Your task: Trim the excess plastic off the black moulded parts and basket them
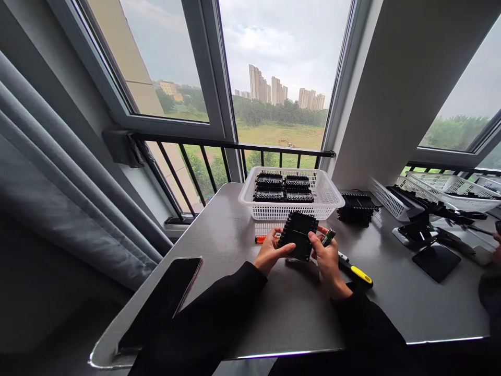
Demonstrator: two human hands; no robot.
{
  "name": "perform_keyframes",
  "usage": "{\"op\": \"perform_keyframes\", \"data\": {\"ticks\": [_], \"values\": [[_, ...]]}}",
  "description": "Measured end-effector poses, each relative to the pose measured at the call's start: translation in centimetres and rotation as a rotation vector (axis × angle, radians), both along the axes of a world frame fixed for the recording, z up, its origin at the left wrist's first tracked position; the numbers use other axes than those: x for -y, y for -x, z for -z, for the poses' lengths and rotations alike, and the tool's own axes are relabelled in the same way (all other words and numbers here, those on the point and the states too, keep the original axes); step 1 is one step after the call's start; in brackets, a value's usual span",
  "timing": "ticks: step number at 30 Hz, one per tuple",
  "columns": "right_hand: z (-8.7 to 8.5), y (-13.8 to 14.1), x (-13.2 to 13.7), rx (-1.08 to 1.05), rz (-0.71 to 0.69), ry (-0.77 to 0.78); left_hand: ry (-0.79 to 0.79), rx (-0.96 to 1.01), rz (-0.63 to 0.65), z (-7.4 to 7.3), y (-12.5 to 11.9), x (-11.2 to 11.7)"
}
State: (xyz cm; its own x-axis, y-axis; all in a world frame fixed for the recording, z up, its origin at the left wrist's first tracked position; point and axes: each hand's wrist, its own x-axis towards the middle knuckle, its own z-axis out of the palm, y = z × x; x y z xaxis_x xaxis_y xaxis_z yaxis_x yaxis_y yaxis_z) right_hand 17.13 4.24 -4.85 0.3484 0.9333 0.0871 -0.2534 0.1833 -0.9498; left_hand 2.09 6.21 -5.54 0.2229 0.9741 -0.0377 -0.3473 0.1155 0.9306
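Between both hands, tilted above the table, is a black plastic panel [299, 236] with notched edges and a seam across its middle. My left hand [271, 249] grips its left side, thumb on the face. My right hand [325, 257] pinches the right side, its thumb also pressing on the face. A green cylinder like a battery [329, 238] sticks out by the right fingers; whether they hold it I cannot tell. An orange stick-like item [260, 239] lies beside the left hand. A yellow-and-black handled tool [360, 275] rests right of the right wrist.
Behind the hands a white basket [291, 213] holds several similar black parts [284, 188]. More black panels [355, 208] are stacked to its right. A dark phone-like slab [164, 297] lies left. Farther right are baskets [385, 198], a black stand [436, 261] and another person's hand [497, 256].
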Motion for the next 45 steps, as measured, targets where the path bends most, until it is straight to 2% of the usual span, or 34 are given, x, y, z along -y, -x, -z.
{"op": "perform_keyframes", "data": {"ticks": [5,10,14,18,22,25,28,30,37,45], "values": [[0.0,-0.6,0.0,0.134,0.087,-0.052,-0.036,-0.139,0.040,0.0,0.1,-0.3],[-0.9,-0.5,0.4,0.252,0.100,-0.067,-0.125,-0.205,-0.046,-0.1,0.3,-0.1],[-1.5,-0.1,1.0,0.091,0.082,-0.120,-0.181,-0.298,-0.192,0.0,0.6,-0.3],[-1.0,0.2,1.6,-0.100,-0.013,-0.190,-0.242,-0.376,-0.278,-0.2,0.6,-0.1],[-0.7,0.6,2.1,-0.003,-0.107,-0.255,-0.337,-0.482,-0.318,-0.8,0.4,0.7],[-1.1,0.8,2.1,0.096,-0.302,-0.183,-0.413,-0.559,-0.311,-0.9,0.2,1.1],[-1.4,0.9,2.0,0.070,-0.518,-0.089,-0.486,-0.581,-0.287,-0.8,0.1,1.3],[-1.3,0.9,1.9,0.017,-0.570,-0.038,-0.519,-0.577,-0.270,-0.7,0.1,1.3],[-0.4,0.9,1.4,-0.133,-0.530,0.135,-0.576,-0.615,-0.240,-0.5,0.2,1.6],[-1.6,0.3,1.5,-0.409,-0.441,0.150,-0.627,-0.618,-0.253,0.0,0.2,1.3]]}}
